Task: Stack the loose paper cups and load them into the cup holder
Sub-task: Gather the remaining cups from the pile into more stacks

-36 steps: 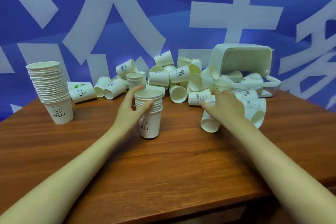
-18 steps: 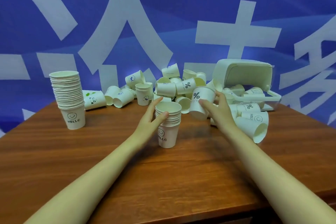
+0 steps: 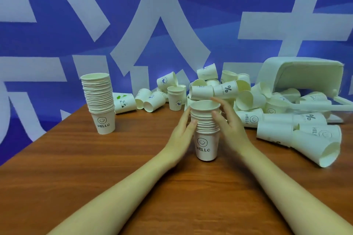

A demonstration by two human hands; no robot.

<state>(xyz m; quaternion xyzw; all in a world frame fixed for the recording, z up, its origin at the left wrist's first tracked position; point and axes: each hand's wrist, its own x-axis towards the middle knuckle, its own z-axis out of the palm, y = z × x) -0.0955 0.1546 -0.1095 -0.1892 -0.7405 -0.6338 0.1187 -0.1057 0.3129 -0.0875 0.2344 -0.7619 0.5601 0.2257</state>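
My right hand [image 3: 227, 126] has just brought over the percent-marked cup it picked from the heap and dropped it onto the short stack [image 3: 206, 129] in front of me, so that stack is one cup taller than a moment ago. The right fingers are curled round the top rims, seating the new cup, while my left hand [image 3: 183, 135], which never left the stack, grips its other side to steady it. The stack stands upright near the middle of the tabletop [image 3: 95, 168]. A taller stack [image 3: 99, 101] waits near the left edge, untouched. Plenty of loose cups [image 3: 225, 89] lie heaped along the back edge, and the cup holder [image 3: 298, 74] lies tipped on its side at the back right corner. I judge stacking is well under way; loading has not begun.
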